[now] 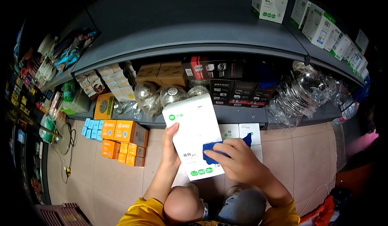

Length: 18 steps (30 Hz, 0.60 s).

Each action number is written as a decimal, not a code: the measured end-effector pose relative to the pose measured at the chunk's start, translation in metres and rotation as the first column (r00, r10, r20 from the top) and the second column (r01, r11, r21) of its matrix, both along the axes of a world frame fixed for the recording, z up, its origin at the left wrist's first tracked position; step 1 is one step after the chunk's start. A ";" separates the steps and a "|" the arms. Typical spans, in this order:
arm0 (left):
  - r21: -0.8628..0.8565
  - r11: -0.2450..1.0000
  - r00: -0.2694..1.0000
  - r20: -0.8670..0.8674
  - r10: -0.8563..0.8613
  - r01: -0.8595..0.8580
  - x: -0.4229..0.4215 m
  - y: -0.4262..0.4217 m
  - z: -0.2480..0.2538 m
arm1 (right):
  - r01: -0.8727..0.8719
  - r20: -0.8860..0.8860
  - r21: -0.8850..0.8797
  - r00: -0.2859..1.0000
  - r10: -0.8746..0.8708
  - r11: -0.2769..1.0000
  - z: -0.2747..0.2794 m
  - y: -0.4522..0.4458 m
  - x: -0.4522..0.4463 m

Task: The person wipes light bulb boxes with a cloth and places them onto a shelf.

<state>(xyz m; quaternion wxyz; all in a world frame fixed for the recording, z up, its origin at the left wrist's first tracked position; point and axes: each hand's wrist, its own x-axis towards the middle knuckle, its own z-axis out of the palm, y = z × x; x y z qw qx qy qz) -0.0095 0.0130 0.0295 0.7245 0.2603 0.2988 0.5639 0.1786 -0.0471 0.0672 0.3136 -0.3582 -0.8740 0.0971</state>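
Observation:
A white box with green print is tilted in front of my knees. My left hand grips its left edge, thumb on the front face. In my right hand is a blue cloth, pressed against the lower right part of the box's front. The cloth covers some of the print there. Behind the box and my right hand, more white boxes stand on the tiled floor, partly hidden.
A grey shelf spans the view, with white boxes on top at right. Beneath it are dark cartons and wrapped metal ware. Orange boxes and light-blue boxes stand on the floor at left. A plastic stool is lower left.

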 end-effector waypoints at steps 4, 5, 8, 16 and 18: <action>-0.041 0.997 0.996 0.060 0.062 -0.060 -0.001 0.003 0.006 | -0.033 -0.009 -0.085 0.999 0.032 0.996 -0.004 -0.011 0.002; -0.042 0.997 0.996 0.059 0.062 -0.059 -0.002 0.004 0.007 | -0.045 -0.006 -0.099 0.999 0.044 0.994 -0.004 -0.013 0.003; -0.022 0.994 0.992 0.067 0.108 -0.107 -0.005 0.007 0.008 | -0.054 -0.022 -0.092 0.998 0.053 0.994 -0.007 -0.016 0.004; 0.021 0.971 0.971 0.011 0.238 -0.239 -0.017 0.017 0.009 | -0.041 -0.042 -0.067 0.998 0.038 0.997 -0.009 -0.026 0.008; -0.003 0.972 0.969 0.068 0.237 -0.237 -0.024 0.022 0.009 | -0.049 -0.155 -0.103 0.987 0.033 0.993 -0.011 -0.027 0.014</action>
